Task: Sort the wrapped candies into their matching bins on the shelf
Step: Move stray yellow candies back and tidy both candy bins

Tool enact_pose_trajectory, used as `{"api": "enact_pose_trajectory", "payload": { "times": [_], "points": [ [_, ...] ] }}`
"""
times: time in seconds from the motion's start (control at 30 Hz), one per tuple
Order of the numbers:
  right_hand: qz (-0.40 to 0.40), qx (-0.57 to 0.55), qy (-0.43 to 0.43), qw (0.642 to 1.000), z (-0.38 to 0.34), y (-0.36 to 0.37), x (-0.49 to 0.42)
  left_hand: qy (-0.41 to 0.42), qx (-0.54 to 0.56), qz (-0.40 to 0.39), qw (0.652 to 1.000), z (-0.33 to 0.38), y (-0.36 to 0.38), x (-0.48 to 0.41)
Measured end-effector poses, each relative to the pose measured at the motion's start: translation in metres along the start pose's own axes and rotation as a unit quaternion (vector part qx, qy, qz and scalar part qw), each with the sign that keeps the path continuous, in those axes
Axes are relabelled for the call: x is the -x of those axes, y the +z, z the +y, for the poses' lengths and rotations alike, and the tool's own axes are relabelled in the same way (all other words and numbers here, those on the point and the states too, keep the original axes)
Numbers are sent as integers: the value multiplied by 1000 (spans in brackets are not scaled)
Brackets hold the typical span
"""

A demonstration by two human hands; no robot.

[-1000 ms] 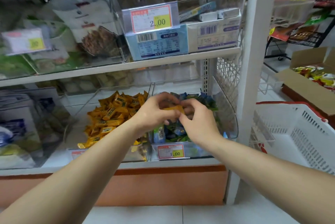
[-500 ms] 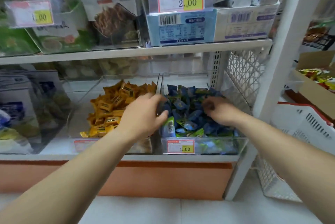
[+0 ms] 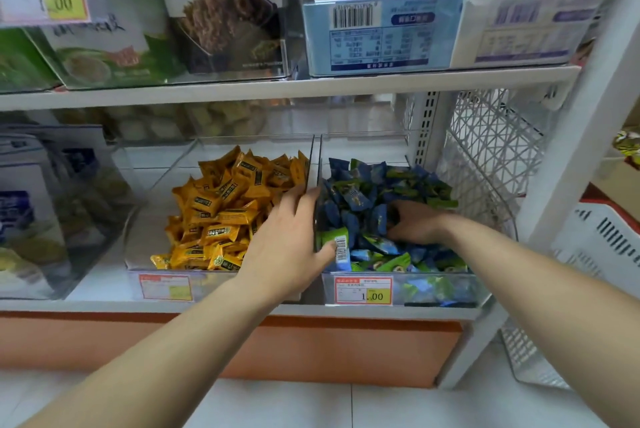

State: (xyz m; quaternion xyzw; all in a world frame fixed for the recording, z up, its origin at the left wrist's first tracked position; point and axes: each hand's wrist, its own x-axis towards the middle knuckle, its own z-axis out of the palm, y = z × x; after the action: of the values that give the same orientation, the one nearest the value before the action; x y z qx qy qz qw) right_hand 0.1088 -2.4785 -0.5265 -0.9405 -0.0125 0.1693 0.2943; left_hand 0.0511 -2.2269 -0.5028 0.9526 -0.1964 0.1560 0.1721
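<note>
A second before, both hands had met over the right-hand clear bin [image 3: 433, 292], pinching one yellow-wrapped candy between them. By this moment they had parted. The left hand [image 3: 287, 237] lay at the wall between the bins, fingers straight and released over the pile of yellow candies [image 3: 221, 213] in the left-hand clear bin [image 3: 145, 240], and nothing showed in it. That stray had probably landed among its own kind, though it could not be singled out. The right hand [image 3: 414, 223] had gone back into the blue and green candies [image 3: 363, 199], fingers curled down into the heap. Whether it grasped another stray could not be told.
</note>
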Motion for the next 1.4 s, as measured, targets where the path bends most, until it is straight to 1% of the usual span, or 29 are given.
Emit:
{"api": "enact_pose_trajectory", "payload": {
  "times": [0.17, 0.23, 0.3, 0.43, 0.53, 0.6, 0.63, 0.67, 0.77, 0.83, 0.87, 0.93, 0.97, 1.0, 1.03, 1.1, 1.13, 1.17, 1.23, 1.27, 1.33, 1.4],
  "points": [
    [19, -45, -23, 999, 2, -1, 5, -9, 17, -5, 1000, 0, -1, -1],
    [53, -62, -41, 996, 0, -2, 10, -12, 28, -9, 999, -1, -2, -1],
    [99, -102, -56, 988, -2, -7, 18, -11, 39, -13, 999, -1, -4, -2],
    [172, -208, -96, 958, -7, -23, 34, -14, 59, -9, 998, -2, -8, -5],
    [177, -334, -112, 919, -10, -32, 43, -16, 66, -6, 998, -2, -9, -6],
    [171, -380, -107, 902, -10, -35, 47, -20, 72, -6, 997, -1, -9, -8],
    [170, -384, -102, 902, -9, -36, 48, -21, 73, -5, 997, -1, -9, -8],
    [168, -372, -93, 908, -8, -36, 49, -23, 73, -5, 997, 0, -9, -9],
    [137, -294, -66, 944, -8, -36, 53, -27, 76, -9, 997, 0, -9, -10],
    [124, -262, -62, 955, -13, -34, 58, -33, 76, -11, 997, 1, -10, -11],
    [134, -233, -71, 960, -17, -34, 61, -34, 68, -9, 997, 2, -11, -11],
    [179, -164, -109, 964, -26, -35, 67, -22, 42, 11, 999, 5, -14, -11],
    [189, -162, -128, 960, -32, -35, 70, -6, 36, 31, 999, 8, -16, -12],
    [181, -181, -145, 956, -40, -34, 73, 14, 48, 47, 998, 11, -18, -12],
    [162, -215, -162, 950, -47, -32, 75, 33, 86, 54, 994, 14, -22, -13],
    [130, -278, -181, 934, -58, -23, 75, 50, 218, 46, 974, 22, -29, -14],
    [122, -308, -188, 925, -64, -18, 76, 53, 266, 48, 961, 25, -33, -15],
    [112, -345, -193, 912, -67, -15, 75, 54, 280, 66, 956, 27, -36, -15],
    [94, -402, -191, 890, -70, -11, 73, 29, 268, 112, 956, 21, -44, -18],
    [95, -402, -185, 892, -71, -10, 73, -1, 261, 135, 956, 15, -48, -21],
    [129, -323, -167, 923, -68, -11, 73, -71, 235, 172, 954, -4, -57, -25],
    [167, -233, -145, 947, -62, -12, 70, -132, 167, 176, 961, -23, -62, -27]
  ]
}}
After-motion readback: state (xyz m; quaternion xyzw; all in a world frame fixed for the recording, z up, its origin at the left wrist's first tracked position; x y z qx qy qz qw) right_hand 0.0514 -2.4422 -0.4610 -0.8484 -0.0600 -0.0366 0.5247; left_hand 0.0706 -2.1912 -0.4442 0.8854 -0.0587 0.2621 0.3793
